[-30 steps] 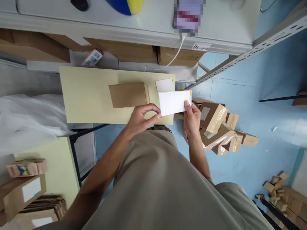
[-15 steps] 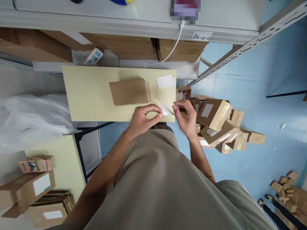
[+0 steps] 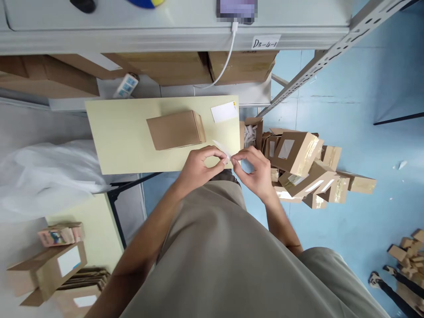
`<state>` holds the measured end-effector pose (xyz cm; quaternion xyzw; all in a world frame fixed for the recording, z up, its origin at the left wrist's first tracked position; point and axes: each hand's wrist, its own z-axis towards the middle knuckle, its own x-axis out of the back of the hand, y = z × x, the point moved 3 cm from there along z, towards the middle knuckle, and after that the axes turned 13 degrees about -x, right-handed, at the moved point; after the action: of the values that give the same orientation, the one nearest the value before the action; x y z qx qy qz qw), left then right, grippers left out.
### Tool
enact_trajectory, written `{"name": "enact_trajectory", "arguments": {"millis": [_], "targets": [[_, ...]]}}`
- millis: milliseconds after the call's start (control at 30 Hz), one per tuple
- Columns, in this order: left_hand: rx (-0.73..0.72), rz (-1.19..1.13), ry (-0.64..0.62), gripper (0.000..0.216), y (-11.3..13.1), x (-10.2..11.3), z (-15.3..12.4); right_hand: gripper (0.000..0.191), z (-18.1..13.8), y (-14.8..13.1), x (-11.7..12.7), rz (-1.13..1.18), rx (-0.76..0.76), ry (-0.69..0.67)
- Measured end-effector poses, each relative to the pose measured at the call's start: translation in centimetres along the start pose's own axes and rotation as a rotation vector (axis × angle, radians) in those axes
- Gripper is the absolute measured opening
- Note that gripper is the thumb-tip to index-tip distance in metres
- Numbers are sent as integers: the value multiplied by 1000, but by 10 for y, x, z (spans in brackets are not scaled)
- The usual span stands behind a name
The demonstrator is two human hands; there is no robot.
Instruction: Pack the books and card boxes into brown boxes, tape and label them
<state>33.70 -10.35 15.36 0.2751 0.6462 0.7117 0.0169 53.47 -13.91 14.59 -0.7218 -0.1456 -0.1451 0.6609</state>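
At the near edge of the pale yellow table (image 3: 122,145), my left hand (image 3: 200,167) pinches a thin white label (image 3: 220,145) between thumb and forefinger. Close against those fingertips is my right hand (image 3: 255,170), its thumb and forefinger pinched at the label's near end; most of the label is hidden by the fingers. Just beyond my left hand a closed brown cardboard box (image 3: 174,131) lies slightly askew on the table. A second white label (image 3: 224,112) with a small yellow mark lies flat at the table's far right corner.
Several taped boxes (image 3: 296,152) are heaped on the blue floor to the right, beside an open box of white scraps (image 3: 251,134). A metal shelf (image 3: 179,40) holds a phone (image 3: 236,9) on a white cable (image 3: 228,59). White plastic sheeting (image 3: 49,176) lies left. Another person's legs (image 3: 395,293) show lower right.
My right hand has moved left, bringing its fingertips close to my left hand's at the label. The label shows less between them. The whole view has shifted slightly.
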Motion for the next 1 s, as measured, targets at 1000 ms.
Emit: {"name": "enact_trajectory", "arguments": {"millis": [1000], "targets": [[148,458,-400,22,-126,-102,115,35,-11,70,94,295,-410,779]]}}
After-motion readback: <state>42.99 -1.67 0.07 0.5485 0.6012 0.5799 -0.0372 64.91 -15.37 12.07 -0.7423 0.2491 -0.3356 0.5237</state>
